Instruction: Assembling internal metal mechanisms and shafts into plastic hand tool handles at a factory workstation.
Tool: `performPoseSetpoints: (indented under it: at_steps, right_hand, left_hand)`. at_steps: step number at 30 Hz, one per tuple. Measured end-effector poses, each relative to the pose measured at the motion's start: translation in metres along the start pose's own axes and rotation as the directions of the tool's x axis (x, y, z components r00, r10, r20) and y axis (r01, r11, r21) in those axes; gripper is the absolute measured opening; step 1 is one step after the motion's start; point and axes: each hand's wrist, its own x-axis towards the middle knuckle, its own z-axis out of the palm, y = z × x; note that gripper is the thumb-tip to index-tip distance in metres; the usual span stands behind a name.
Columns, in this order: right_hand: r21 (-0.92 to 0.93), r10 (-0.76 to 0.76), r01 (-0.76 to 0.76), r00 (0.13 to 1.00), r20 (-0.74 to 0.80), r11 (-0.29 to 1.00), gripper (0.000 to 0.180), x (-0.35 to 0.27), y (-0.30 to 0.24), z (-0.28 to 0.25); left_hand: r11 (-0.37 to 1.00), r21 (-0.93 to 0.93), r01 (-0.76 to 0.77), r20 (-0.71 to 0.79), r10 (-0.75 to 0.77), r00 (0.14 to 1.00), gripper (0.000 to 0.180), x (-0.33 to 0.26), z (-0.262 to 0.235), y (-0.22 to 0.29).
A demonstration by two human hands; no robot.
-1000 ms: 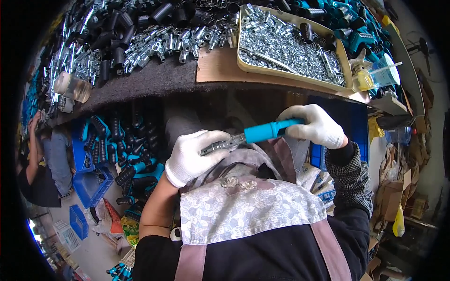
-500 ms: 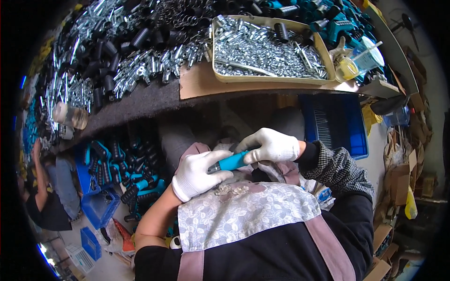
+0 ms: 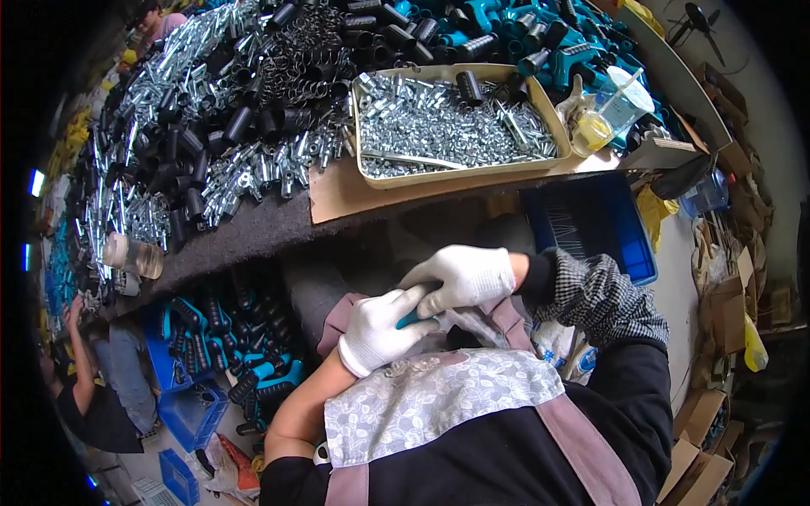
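Both gloved hands are down in the lap, just below the table (image 3: 253,232) edge; the left hand (image 3: 380,331) in its white glove is curled, fingers (image 3: 413,297) stretched toward the right; the right hand (image 3: 460,277), also white-gloved, lies over the top of it, the two touching; between them only a sliver of a teal piece (image 3: 411,318) peeks out, pinched where the gloves meet; both hands are closed around it, though most of it is hidden, so its shape cannot be told; it sits over the grey cloth on the person's lap, close against the patterned apron bib (image 3: 439,401); up on the table, well away from the hands, a shallow tan tray (image 3: 460,173) is heaped with small silvery metal parts; to its left black tubes (image 3: 211,143) and bright metal fittings (image 3: 253,177) spill across the dark mat; at the far edge teal plastic handles (image 3: 506,25) are piled; a clear plastic cup (image 3: 612,114) stands just beside the tray's right end; under the table a blue crate (image 3: 595,219) sits to the right; lower left, more teal-and-black handles (image 3: 245,354) fill blue bins; another person (image 3: 84,388) crouches at the far left rim.
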Motion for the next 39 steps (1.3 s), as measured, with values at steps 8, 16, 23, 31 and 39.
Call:
performPoseSetpoints:
  at_steps: [8, 16, 23, 31, 39]
  right_hand:
    - [-0.611, -0.333, -0.3, 0.626, -0.706, 0.733, 0.014, 0.002, 0.031, -0.135]
    - [-0.618, -0.098, -0.637, 0.656, -0.749, 0.461, 0.016, 0.011, 0.059, -0.159]
    - [-0.635, 0.07, -0.599, 0.752, -0.655, 0.487, 0.018, 0.018, 0.06, -0.179]
    - [-0.534, -0.312, -0.145, 0.674, -0.67, 0.833, 0.015, -0.002, 0.018, -0.126]
    - [-0.488, -0.457, 0.308, 0.861, -0.221, 0.816, 0.011, 0.008, -0.019, -0.009]
  left_hand:
    - [0.999, 0.001, 0.039, -0.112, -0.039, 0.993, 0.046, 0.002, -0.009, 0.006]
    - [0.997, 0.004, 0.074, -0.1, -0.074, 0.992, 0.047, -0.005, -0.01, 0.006]
    - [0.997, 0.014, 0.074, -0.037, -0.073, 0.997, 0.046, 0.0, -0.012, 0.01]
    - [0.995, 0.054, 0.078, -0.139, -0.07, 0.988, 0.043, -0.009, -0.014, -0.007]
    - [0.981, 0.135, 0.14, -0.058, -0.133, 0.989, 0.042, -0.01, -0.025, -0.002]
